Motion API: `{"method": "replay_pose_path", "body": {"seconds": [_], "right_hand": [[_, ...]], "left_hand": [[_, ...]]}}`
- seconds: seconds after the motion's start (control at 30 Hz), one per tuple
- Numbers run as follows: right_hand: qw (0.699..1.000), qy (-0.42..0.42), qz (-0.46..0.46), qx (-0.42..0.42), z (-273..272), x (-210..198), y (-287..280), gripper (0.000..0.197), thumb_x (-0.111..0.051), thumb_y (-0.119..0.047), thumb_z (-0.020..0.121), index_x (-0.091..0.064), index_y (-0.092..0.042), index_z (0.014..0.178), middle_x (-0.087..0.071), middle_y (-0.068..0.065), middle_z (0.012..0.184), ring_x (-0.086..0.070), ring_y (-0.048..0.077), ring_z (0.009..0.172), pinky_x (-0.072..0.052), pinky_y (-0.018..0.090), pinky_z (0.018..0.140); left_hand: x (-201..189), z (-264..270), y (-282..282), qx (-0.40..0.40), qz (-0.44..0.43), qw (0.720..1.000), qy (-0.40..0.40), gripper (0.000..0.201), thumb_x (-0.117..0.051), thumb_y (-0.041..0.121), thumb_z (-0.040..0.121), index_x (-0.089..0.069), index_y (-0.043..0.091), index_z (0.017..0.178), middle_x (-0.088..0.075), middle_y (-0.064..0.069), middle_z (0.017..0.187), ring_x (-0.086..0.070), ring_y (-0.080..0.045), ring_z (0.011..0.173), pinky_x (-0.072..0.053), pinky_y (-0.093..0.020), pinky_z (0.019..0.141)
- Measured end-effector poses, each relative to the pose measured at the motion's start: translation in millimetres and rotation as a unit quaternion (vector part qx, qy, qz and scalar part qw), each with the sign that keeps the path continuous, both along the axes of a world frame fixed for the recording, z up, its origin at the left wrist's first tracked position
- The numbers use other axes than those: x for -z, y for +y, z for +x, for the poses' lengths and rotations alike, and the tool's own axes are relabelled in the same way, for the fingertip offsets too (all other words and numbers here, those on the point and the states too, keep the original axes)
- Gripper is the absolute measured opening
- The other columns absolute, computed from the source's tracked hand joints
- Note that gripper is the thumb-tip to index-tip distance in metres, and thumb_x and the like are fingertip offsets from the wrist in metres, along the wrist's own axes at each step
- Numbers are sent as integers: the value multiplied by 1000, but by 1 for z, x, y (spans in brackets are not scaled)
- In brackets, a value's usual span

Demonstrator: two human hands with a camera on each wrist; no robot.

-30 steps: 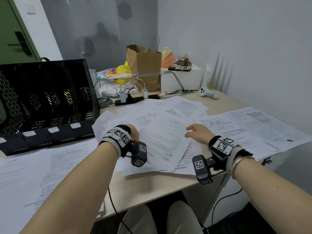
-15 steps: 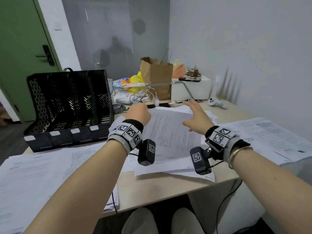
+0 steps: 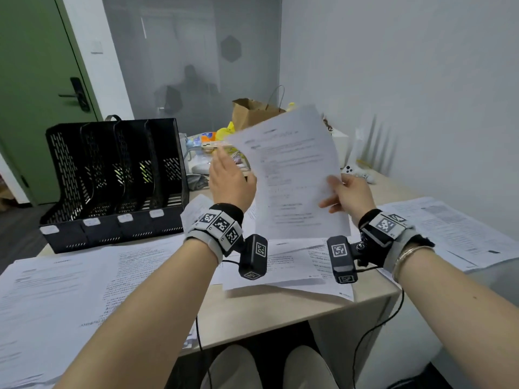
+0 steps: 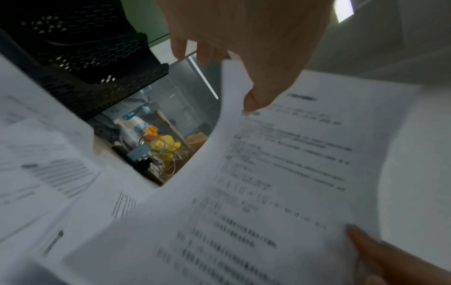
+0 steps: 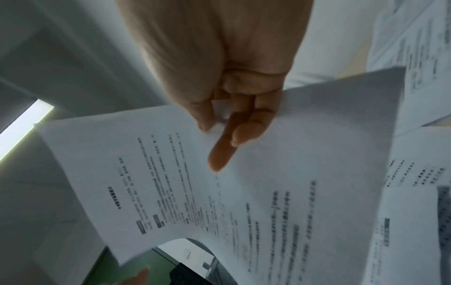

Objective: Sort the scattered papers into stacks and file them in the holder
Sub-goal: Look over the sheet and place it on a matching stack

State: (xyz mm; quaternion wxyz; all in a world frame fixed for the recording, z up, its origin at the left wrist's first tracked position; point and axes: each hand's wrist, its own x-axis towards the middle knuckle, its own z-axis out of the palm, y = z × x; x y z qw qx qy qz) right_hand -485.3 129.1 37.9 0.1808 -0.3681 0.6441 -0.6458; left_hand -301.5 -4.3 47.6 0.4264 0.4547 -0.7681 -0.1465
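Beige desk [image 3: 280, 310], thin curling sheet [image 3: 295, 175]

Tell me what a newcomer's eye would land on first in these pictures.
First, the printed sheet held up in mid-air at the centre, the right hand pinching its right edge and the left hand at its left edge. Next, the black mesh file holder standing at the desk's back left, its slots showing no papers. Then the loose papers spread over the desk below.

Hands [image 3: 289, 189] lifted sheet [image 3: 295, 175] off desk, upright.
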Motion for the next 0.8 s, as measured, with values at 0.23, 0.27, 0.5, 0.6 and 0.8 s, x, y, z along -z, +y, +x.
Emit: {"method": "replay_pose_path", "body": {"seconds": [0.23, 0.27, 0.5, 0.6, 0.8], "right_hand": [[999, -40, -27, 4, -1, 1, 2, 24, -42, -19, 100, -48, -14, 77, -41, 6, 63, -63, 13, 40, -36, 16, 31], [999, -46, -22, 3, -1, 3, 3, 26, -41, -20, 101, -46, -13, 76, -41, 6, 64, -63, 13, 40, -35, 16, 31], [993, -95, 66, -13, -2, 29, 7, 18, -36, -22, 101, -46, -9, 93, -54, 11, 97, -67, 19, 47, -33, 16, 29], [984, -77, 152, -57, 3, 41, 13, 15, -45, -15, 97, -46, -11, 112, -52, 3, 104, -67, 18, 47, -37, 19, 32], [953, -7, 295, -67, 0, 63, 27, 42, -57, -13, 89, -42, 2, 126, -60, 14, 95, -54, 10, 38, -38, 20, 38]], "left_hand": [[19, -12, 1, 55, 153, 986, -16, 64, -38, 48, 95, -25, 7, 142, -42, -13, 141, -40, -34, 129, -32, -52, 106], [19, -13, 3, 73, 162, 984, -2, 55, -39, 45, 96, -33, 6, 133, -49, -12, 134, -46, -34, 123, -37, -50, 102], [21, -24, 22, 170, 122, 977, 46, 34, -41, -2, 91, -36, 5, 124, -59, -13, 109, -57, -27, 94, -42, -31, 72], [30, -31, 28, 153, 102, 983, -3, 39, -42, -2, 90, -35, 10, 126, -57, -7, 91, -55, -28, 80, -42, -34, 65], [40, -38, 36, 131, 126, 983, -33, 43, -40, 0, 89, -34, 13, 129, -60, -11, 107, -58, -32, 94, -48, -40, 73]]}}
